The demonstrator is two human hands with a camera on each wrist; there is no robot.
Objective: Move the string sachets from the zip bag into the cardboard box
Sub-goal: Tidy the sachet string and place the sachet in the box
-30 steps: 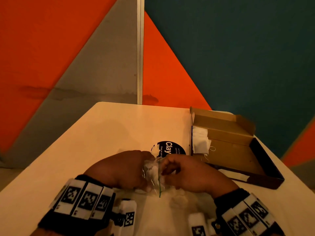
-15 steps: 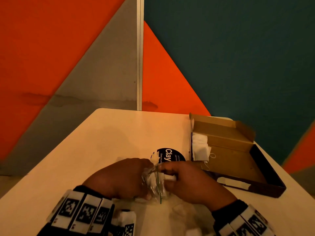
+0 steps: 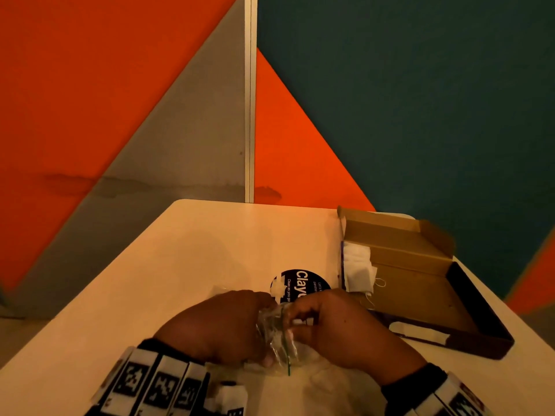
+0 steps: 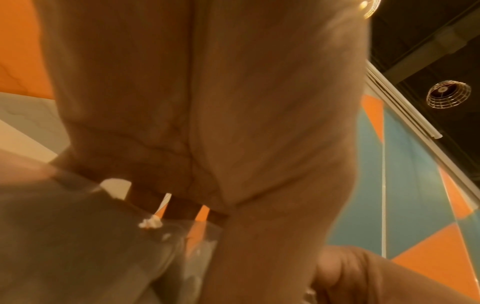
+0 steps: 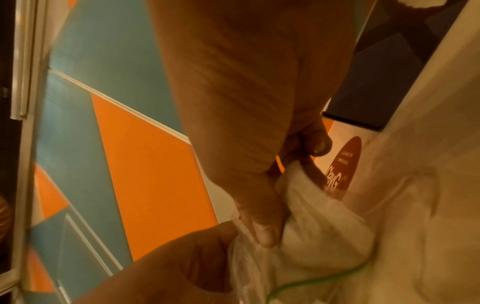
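Note:
A clear zip bag (image 3: 277,340) with a green zip line lies on the table near me, between my two hands. My left hand (image 3: 222,328) grips the bag's mouth from the left. My right hand (image 3: 336,328) pinches a white sachet (image 5: 311,216) at the bag's opening, thumb and fingers curled round it. The open cardboard box (image 3: 420,283) stands to the right, with white string sachets (image 3: 357,270) stacked at its left end. In the left wrist view my palm fills the picture, with the bag (image 4: 78,236) below it.
A round black sticker (image 3: 300,285) lies on the pale table (image 3: 195,250) just beyond my hands. The box's dark lid (image 3: 468,334) spreads toward the table's right edge. Orange, grey and teal wall panels stand behind the table.
My hands have stayed together at the bag. The right hand's fingers have worked deeper into the bag's mouth and onto a sachet. The head view has tilted slightly.

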